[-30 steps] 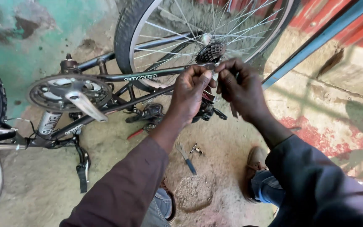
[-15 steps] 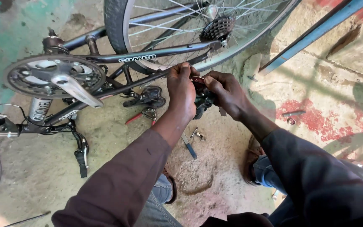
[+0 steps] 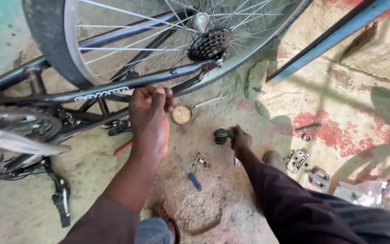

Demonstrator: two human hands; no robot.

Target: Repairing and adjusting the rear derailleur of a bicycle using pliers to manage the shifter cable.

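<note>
My left hand (image 3: pixel 149 118) is raised to the black bicycle frame (image 3: pixel 100 94), its fingers curled tight against the underside of the rear tube; nothing shows inside them. The rear wheel (image 3: pixel 50 49) with its sprocket cluster (image 3: pixel 210 44) stands just above. My right hand (image 3: pixel 241 139) is down at the dirt floor, closed on a small dark metal bicycle part (image 3: pixel 223 135) that rests on the ground. Both sleeves are dark.
On the floor lie a round rusty tin (image 3: pixel 181 114), a wrench (image 3: pixel 207 102), a blue-handled screwdriver (image 3: pixel 190 171), small bolts (image 3: pixel 201 161) and two silver pedals (image 3: pixel 310 169). The chainring and crank (image 3: pixel 21 135) are at left. A blue metal bar (image 3: pixel 335 40) slants at upper right.
My right hand has dropped from the rear of the frame to the floor with the dark part. My left hand stayed at the frame tube. The view shifted closer.
</note>
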